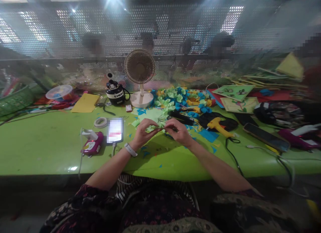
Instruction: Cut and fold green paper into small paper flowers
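Left hand and right hand both pinching one green paper piece, held between them over green table; I'd judge it light, soft, easily creased, best gripped by its edges

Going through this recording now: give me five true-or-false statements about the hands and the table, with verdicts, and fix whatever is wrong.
1. The left hand and right hand pinch light green paper between them. True.
2. A white band is worn on the right wrist. False: the white band is on the left wrist.
3. A phone with a lit screen lies to the left of the hands. True.
4. The right hand holds the yellow glue gun. False: the yellow glue gun lies apart from both hands, to their right.
5. The fan stands farther back than the hands. True.
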`<state>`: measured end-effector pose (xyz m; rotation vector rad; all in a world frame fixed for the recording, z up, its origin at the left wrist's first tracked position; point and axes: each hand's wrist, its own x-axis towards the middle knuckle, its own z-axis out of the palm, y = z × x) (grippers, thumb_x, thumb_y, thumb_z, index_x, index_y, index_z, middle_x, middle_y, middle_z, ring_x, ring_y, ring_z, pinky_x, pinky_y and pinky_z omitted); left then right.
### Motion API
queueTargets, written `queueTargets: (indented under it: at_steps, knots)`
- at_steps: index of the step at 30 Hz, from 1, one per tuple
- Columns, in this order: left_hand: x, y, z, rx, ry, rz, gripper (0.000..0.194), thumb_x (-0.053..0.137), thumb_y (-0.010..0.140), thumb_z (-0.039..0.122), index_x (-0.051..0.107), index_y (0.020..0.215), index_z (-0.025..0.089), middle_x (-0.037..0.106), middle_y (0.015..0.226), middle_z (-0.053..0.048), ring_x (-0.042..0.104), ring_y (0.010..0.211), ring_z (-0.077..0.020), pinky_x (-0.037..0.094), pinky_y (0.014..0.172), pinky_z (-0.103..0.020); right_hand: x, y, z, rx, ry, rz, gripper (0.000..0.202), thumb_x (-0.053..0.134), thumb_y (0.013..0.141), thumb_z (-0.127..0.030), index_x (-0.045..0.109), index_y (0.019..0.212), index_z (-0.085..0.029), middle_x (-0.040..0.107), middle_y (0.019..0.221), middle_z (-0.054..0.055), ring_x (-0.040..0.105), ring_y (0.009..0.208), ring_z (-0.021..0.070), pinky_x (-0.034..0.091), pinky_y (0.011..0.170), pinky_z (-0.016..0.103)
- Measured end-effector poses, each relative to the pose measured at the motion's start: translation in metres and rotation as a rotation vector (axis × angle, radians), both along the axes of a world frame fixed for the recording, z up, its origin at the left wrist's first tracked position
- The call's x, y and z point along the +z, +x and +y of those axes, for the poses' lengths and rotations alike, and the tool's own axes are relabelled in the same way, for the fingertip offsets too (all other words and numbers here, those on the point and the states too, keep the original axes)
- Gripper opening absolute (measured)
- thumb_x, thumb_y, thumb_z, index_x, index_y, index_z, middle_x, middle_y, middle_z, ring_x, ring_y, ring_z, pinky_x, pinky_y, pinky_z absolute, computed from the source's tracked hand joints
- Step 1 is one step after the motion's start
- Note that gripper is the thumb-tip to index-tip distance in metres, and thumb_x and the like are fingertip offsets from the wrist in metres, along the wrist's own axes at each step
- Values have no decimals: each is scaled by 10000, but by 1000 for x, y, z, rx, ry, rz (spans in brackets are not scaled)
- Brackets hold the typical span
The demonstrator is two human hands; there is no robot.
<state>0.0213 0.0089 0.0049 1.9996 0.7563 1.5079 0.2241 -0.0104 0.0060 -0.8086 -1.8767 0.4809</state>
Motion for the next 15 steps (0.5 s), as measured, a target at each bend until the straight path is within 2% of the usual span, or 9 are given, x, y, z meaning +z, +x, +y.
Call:
queueTargets:
  at_steps: [4,10,15]
  knots:
    - [-2,0,1,-36,3,3,179,791,734,377,714,788,225,689,779,-61,604,779,-200,442,766,-345,0,0,0,36,-23,21,192,564,913,-397,628,872,-220,645,901,58,616,776,157,525,685,302]
    - [-2,0,0,-43,25,9,165,765,762,376,702,761,224,686,769,-57,611,783,-195,459,754,-345,0,-1,0,3,-73,21,257,617,869,-475,620,847,-219,638,840,40,593,722,153,509,651,294]
    - [-2,1,-1,-69,71,-3,136,750,786,337,693,763,216,687,780,-61,628,796,-194,480,785,-358,2,-2,0,-32,-1,43,255,615,881,-465,630,813,-220,625,825,39,575,705,149,481,611,280]
